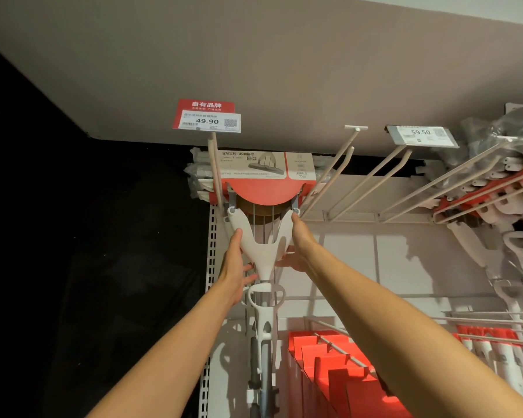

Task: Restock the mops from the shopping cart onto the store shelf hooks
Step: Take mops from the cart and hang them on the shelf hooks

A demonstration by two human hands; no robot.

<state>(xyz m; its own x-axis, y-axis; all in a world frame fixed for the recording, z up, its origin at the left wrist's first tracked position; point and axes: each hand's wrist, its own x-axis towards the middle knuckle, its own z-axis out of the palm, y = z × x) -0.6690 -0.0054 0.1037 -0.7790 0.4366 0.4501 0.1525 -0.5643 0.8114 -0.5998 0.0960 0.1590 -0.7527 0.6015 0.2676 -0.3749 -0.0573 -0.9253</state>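
A white mop (261, 254) with a Y-shaped yoke hangs head-up at the left shelf hook (215, 164), its head wrapped in a red and white card sleeve (264, 170). My left hand (234, 267) holds the yoke's left arm, thumb along it and fingers curled behind the stem. My right hand (298, 245) holds the yoke's right arm, thumb up near the top joint and fingers curled underneath. The mop's pole (264, 357) runs down out of view.
Two bare double-prong hooks (338, 176) (384, 176) jut out to the right. More wrapped mops (495, 188) hang at far right. Price tags (209, 120) (421, 134) hang above. Red boxes (329, 366) hang on lower hooks. A perforated upright (212, 245) edges the bay.
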